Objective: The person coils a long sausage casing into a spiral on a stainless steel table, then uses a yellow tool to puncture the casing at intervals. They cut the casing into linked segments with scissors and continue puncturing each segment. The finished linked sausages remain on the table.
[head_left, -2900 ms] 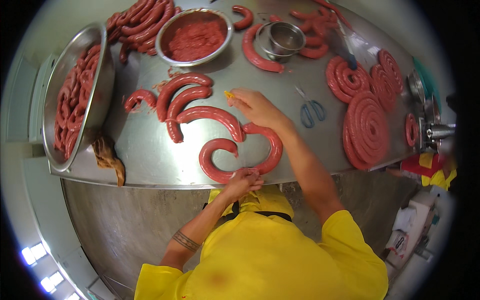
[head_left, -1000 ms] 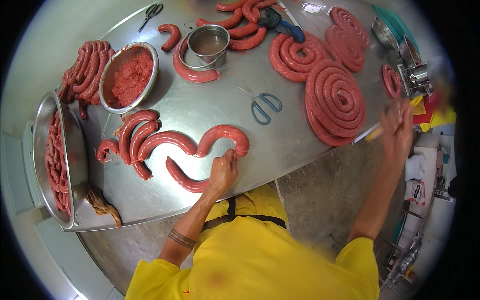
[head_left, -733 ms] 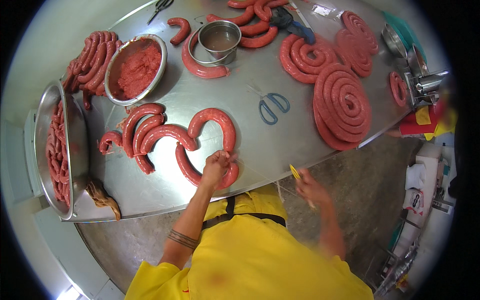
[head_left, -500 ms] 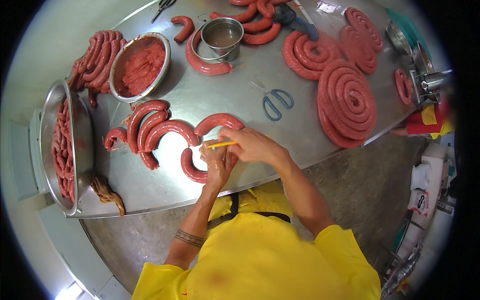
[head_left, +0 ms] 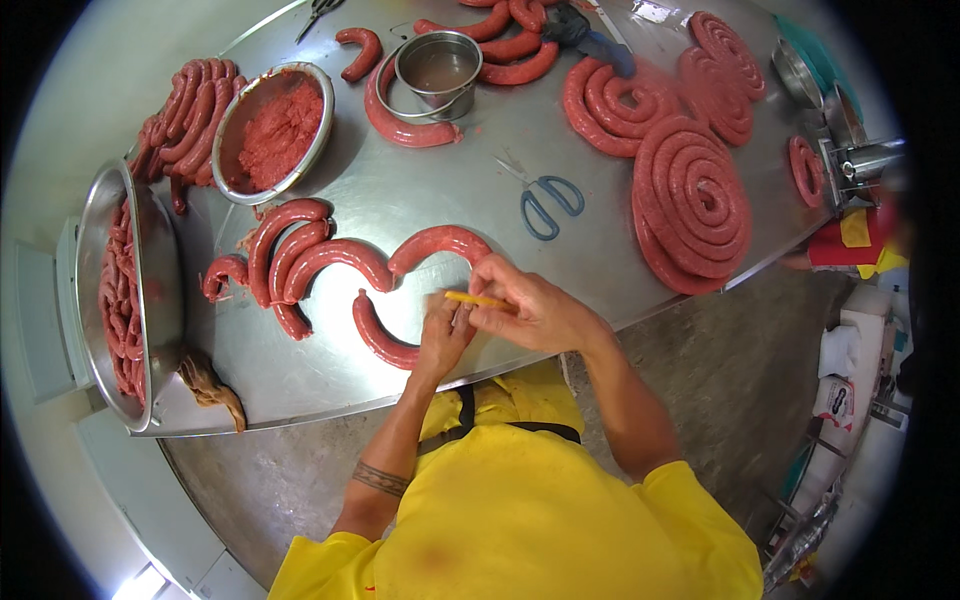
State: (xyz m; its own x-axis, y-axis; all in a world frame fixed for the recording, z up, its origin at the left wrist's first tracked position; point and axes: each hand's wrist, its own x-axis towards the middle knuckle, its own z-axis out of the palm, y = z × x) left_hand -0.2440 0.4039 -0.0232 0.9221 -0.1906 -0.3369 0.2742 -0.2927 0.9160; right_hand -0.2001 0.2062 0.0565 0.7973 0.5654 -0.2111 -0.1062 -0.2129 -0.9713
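Note:
My left hand [head_left: 442,338] is closed over the right end of a curved red sausage [head_left: 378,336] on the steel table; the fingers hide that end. My right hand [head_left: 535,310] grips a slim yellow stick-like tool [head_left: 480,300], its left end over my left fingers; I cannot make out its kind. Just beyond my hands lies another curved sausage [head_left: 437,243], its right end close to my right fingers. More short sausages [head_left: 300,255] lie grouped to the left. Blue-handled scissors [head_left: 545,207] rest apart, beyond my right hand.
Far left stand a steel basin [head_left: 150,300] of thin sausages and a bowl [head_left: 325,125] of minced meat. A small pail [head_left: 440,103] of liquid sits at the back. Coiled sausages [head_left: 693,200] cover the right side. A brown cloth-like piece [head_left: 212,388] lies by the near edge.
Both hands have shifted slightly; the right has moved right and down, with the yellow tool now above the left fingers. The lower sausage has swung a little, its far tip moving left.

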